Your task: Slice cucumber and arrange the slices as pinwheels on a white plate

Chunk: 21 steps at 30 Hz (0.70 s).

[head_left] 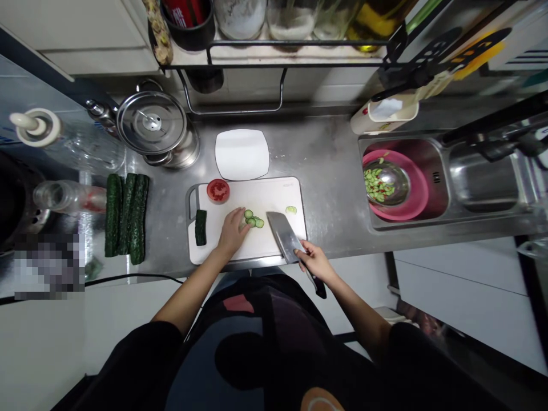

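A cleaver (282, 234) is in my right hand (315, 261), its handle wrapped by the fingers and its blade angled over the right half of the white cutting board (231, 251). My left hand (232, 231) rests on the board with fingers and thumb closed about the left end of several cucumber slices (256, 220). Blade and slices are apart. One pale cucumber slice (291, 210) lies alone near the board's right edge. At the left of the board is a dark green cucumber piece (200, 227), and a cut tomato half (218, 191) sits cut side up at the top left.
Behind the board lies a white plate (242, 153). Whole cucumbers (137, 220) and a lidded steel pot (152, 125) stand left. In the sink (439, 197) at right, a pink basin (417, 200) holds a bowl of chopped food (379, 185). A jar rack (299, 57) overhangs the back.
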Tool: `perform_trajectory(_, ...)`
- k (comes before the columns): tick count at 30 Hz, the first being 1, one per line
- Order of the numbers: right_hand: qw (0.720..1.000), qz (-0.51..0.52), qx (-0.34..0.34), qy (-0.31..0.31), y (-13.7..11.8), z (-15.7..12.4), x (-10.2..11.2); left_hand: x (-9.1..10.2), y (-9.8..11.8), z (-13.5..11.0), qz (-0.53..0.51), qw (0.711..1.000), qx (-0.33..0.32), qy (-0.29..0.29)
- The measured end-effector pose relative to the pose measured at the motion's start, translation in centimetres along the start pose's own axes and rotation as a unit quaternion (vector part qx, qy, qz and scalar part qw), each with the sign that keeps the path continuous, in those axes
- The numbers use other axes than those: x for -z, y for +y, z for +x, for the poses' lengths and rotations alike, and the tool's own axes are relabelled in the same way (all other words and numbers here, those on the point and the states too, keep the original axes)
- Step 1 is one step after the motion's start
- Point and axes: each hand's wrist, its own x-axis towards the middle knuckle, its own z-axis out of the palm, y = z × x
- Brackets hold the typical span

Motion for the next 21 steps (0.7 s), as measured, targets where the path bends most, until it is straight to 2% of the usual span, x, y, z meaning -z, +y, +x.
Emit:
perform_trajectory(3, 0.992, 0.122, -0.034, -0.018, 0.9, 1.1, -0.4, -1.7, 0.9, -1.8, 0.015, 0.999, -0.031, -0.029)
perform_trajectory(7, 0.982, 0.179, -0.048, -0.036, 0.8, 1.8, -2.2, -3.8, 1.7, -3.3, 0.033, 0.998, -0.025, -0.051)
perform_trajectory(10, 0.979, 0.187, -0.045, -0.059, 0.1, 2.3, -4.0, -4.4, 1.6, -3.6, 0.033, 0.999, -0.020, -0.038)
perform_trajectory(14, 0.975, 0.208, -0.031, -0.074, -1.2, 2.9, -6.1, -4.1, 1.2, -3.6, 0.029, 0.999, -0.024, -0.028)
perform_trajectory(17, 0.972, 0.221, -0.032, -0.075, -2.2, 3.0, -6.1, -4.0, 1.3, -3.1, 0.021, 0.999, -0.035, -0.027)
perform_trajectory(21, 0.972, 0.225, -0.042, -0.045, -3.2, 2.8, -4.2, -5.0, 2.2, -0.8, 0.009, 0.997, -0.063, -0.038)
